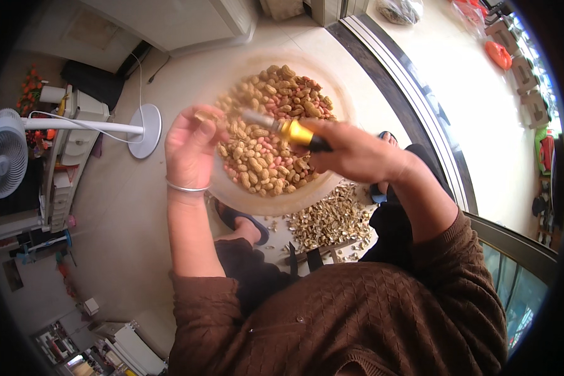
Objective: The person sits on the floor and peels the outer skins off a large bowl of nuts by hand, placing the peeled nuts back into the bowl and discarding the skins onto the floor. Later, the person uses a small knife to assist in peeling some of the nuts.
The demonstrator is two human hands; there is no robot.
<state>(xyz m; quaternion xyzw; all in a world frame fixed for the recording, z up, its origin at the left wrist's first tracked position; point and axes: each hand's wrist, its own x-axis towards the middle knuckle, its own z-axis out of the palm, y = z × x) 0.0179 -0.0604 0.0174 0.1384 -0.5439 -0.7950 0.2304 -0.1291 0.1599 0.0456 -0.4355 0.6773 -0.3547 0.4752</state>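
My left hand (192, 148), with a bangle on its wrist, pinches a peanut shell (206, 116) between thumb and fingers at the basin's left side. A hand tool with a yellow-and-black handle (297, 133) is gripped in my right hand (357, 149). Its metal end points toward the left hand and is blurred, so its exact kind is unclear. Both hands are over a wide, pale translucent basin (282, 207). Inside it, unshelled peanuts (256, 164) mix with pink peanut kernels (278, 109). The right hand hides part of the basin's right side.
A heap of broken peanut shells (329, 218) lies on the floor between my slippered feet, below the basin. To the left stands a white pedestal fan (82, 125) with a trailing cord. A sliding-door track (404, 89) crosses the floor at right. Wooden stool parts (317, 254) show near my lap.
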